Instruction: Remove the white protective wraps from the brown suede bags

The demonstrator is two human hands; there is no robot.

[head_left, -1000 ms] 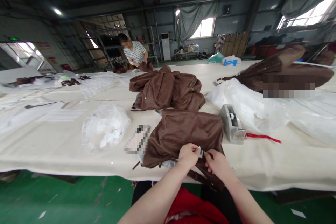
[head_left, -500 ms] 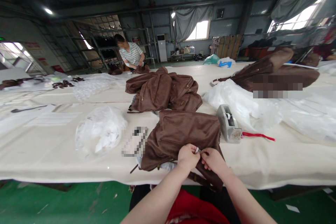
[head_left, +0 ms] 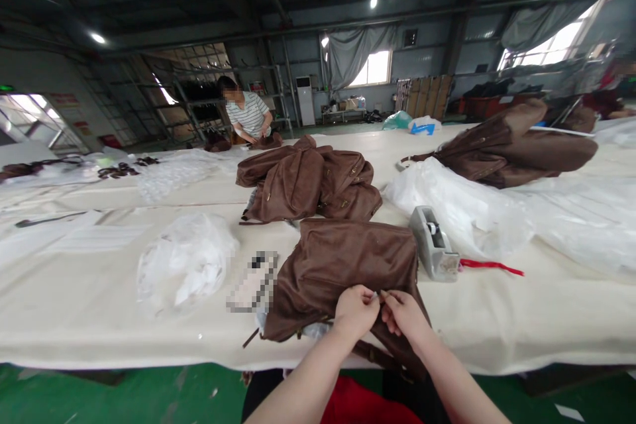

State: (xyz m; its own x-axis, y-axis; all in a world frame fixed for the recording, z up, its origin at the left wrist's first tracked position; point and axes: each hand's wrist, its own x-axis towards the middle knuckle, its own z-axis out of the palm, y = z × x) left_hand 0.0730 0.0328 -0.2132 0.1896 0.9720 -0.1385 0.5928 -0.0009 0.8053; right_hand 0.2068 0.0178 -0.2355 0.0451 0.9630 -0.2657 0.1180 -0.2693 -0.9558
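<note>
A brown leather-like bag (head_left: 358, 252) lies flat on the table in front of me, its straps toward the near edge. Over its lower right part, my left hand (head_left: 356, 310) pinches a small whitish piece between thumb and finger. Close beside it, my right hand (head_left: 401, 313) is closed in a pinch too, its fingertips almost meeting the left ones. What the right fingers hold is too small to make out. Just right of the bag stands a grey tape dispenser (head_left: 433, 245) with a red ribbon (head_left: 491, 267) beside it.
More brown bags (head_left: 308, 182) are piled behind. A pale phone (head_left: 253, 281) lies to the left, near a clear plastic bag of white scraps (head_left: 186, 265). Plastic wrapping (head_left: 457, 205) and another brown bag (head_left: 501, 146) are at the right. A co-worker (head_left: 248, 112) stands across the table (head_left: 99, 305).
The view has tilted up slightly, so things sit lower in the picture. Both hands stay pinched together over the same part of the bag. The co-worker's arms have lowered a little.
</note>
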